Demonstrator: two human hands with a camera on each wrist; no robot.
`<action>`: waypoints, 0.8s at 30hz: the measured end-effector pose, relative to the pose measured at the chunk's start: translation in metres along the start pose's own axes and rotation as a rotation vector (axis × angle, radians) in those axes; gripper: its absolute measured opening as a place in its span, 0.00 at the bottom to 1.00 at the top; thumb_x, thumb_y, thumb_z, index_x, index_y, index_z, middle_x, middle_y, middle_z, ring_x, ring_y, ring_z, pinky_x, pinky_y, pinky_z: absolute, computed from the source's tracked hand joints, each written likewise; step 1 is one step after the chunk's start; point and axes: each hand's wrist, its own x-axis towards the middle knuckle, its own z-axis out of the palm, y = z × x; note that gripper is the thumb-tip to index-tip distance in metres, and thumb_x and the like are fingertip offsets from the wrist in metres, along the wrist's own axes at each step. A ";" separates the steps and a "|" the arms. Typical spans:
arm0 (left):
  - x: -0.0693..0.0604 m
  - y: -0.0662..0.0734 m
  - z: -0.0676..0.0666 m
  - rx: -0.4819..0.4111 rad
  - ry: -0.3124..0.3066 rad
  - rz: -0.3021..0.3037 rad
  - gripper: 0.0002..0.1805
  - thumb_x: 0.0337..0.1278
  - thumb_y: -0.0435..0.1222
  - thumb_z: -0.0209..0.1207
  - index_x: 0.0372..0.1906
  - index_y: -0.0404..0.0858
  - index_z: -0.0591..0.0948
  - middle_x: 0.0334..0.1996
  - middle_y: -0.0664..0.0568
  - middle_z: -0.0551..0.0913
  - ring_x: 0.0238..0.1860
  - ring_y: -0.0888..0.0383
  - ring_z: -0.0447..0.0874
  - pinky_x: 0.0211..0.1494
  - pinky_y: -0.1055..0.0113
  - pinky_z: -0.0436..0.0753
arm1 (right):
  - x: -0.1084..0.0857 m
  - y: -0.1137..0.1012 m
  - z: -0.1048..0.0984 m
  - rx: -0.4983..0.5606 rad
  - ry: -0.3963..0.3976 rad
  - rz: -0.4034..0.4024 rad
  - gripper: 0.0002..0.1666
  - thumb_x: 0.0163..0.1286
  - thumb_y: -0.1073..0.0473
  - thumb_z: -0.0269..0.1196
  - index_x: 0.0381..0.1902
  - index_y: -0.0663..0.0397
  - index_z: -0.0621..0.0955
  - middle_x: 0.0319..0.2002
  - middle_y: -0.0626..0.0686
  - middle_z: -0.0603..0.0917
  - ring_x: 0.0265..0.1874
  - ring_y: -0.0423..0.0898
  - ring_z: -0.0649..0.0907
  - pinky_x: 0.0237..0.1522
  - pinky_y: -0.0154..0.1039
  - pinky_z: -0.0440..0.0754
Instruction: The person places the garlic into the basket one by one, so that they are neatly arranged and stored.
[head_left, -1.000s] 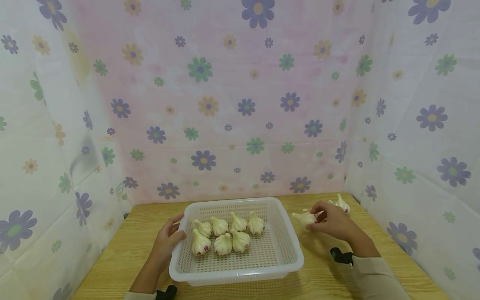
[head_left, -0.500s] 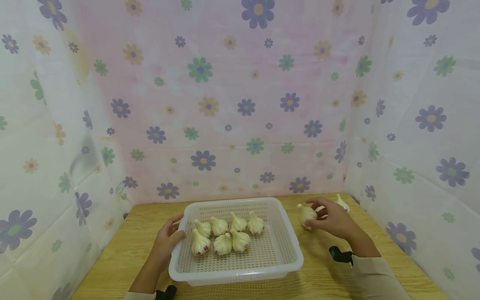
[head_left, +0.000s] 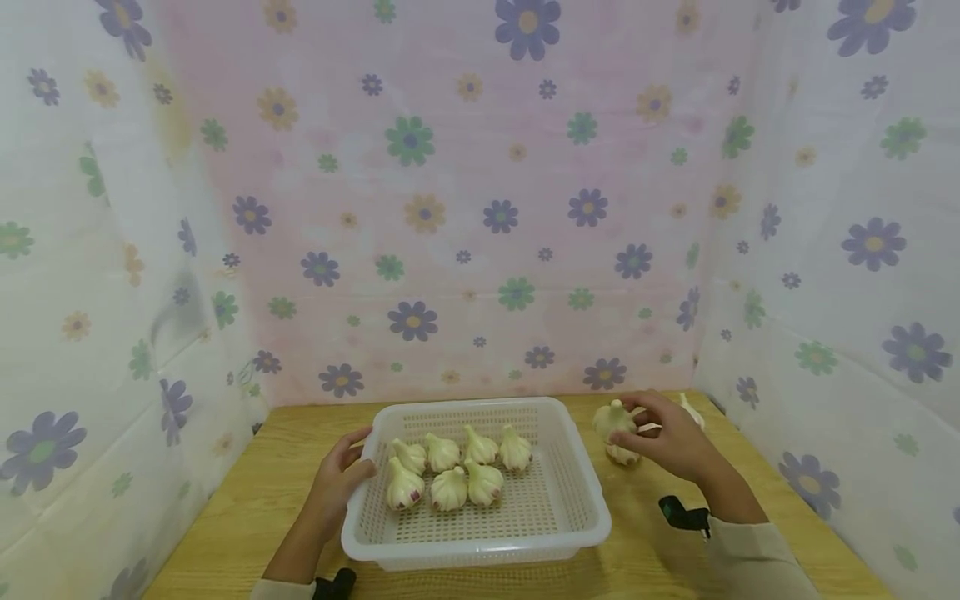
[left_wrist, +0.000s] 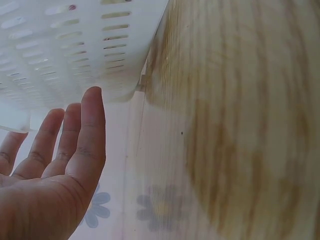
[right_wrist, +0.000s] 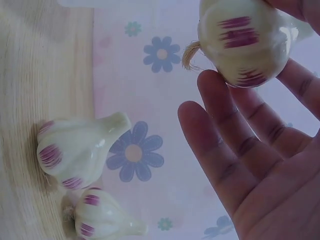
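Observation:
My right hand [head_left: 671, 437] holds a garlic bulb [head_left: 615, 419] in its fingers, neck upward, to the right of the basket. In the right wrist view that garlic bulb [right_wrist: 245, 42] shows purple streaks and a tuft of roots, clear of the tabletop. Just below it, part of another garlic bulb [head_left: 622, 455] shows, and a further garlic bulb [head_left: 693, 412] sits behind the hand. My left hand [head_left: 333, 483] rests against the left rim of a white plastic basket [head_left: 480, 552], fingers fairly straight along its outer side [left_wrist: 65, 155]. Several garlic bulbs [head_left: 448, 490] stand inside the basket.
The wooden table [head_left: 247, 492] ends at a flower-printed cloth [head_left: 465, 275] that hangs behind and on both sides. Garlic bulbs cluster in the basket's left and middle; bare mesh shows at its right. A black device [head_left: 684, 512] is worn on the right wrist.
The bulb at my right hand first lay sideways with its neck to the left; now it is neck up and higher, with another bulb showing beneath. The left hand stays at the basket rim.

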 end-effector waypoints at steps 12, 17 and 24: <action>0.001 -0.001 0.000 0.010 0.005 -0.006 0.35 0.63 0.27 0.57 0.75 0.46 0.68 0.66 0.34 0.75 0.54 0.44 0.84 0.48 0.52 0.90 | 0.001 -0.013 0.004 -0.058 0.031 -0.039 0.30 0.68 0.46 0.71 0.65 0.43 0.78 0.59 0.51 0.81 0.52 0.52 0.83 0.47 0.40 0.87; 0.001 0.000 0.000 0.014 0.008 -0.007 0.35 0.63 0.28 0.57 0.75 0.46 0.68 0.66 0.34 0.75 0.53 0.45 0.85 0.47 0.52 0.90 | 0.003 -0.017 0.007 -0.066 0.036 -0.052 0.26 0.69 0.45 0.71 0.63 0.38 0.79 0.55 0.47 0.84 0.50 0.50 0.85 0.48 0.38 0.87; 0.001 0.001 0.000 0.013 0.004 -0.009 0.35 0.64 0.28 0.57 0.75 0.47 0.67 0.66 0.34 0.75 0.53 0.45 0.85 0.48 0.52 0.90 | 0.004 -0.021 0.011 -0.074 0.035 -0.093 0.21 0.70 0.46 0.70 0.59 0.32 0.81 0.51 0.43 0.86 0.47 0.44 0.85 0.48 0.40 0.88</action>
